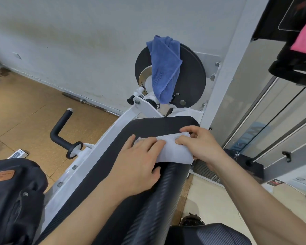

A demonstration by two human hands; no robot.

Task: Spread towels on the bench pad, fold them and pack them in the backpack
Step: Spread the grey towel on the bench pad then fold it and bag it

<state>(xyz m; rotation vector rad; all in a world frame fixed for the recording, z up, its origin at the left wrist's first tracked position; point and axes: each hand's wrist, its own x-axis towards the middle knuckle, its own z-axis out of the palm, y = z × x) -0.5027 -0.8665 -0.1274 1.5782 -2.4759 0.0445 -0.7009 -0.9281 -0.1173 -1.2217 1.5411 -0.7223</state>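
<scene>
A blue towel [164, 69] hangs at 12 o'clock over the black disc [189, 75] (backpack [14, 197] at 8), while left hand [140, 163] presses flat and right hand [200, 144] pinches the folded white towel [173, 151] on the bench pad [148, 128].

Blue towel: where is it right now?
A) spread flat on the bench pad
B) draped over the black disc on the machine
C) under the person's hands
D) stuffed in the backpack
B: the blue towel hangs over the black disc beyond the bench pad, while both hands work a white towel on the pad.
</scene>
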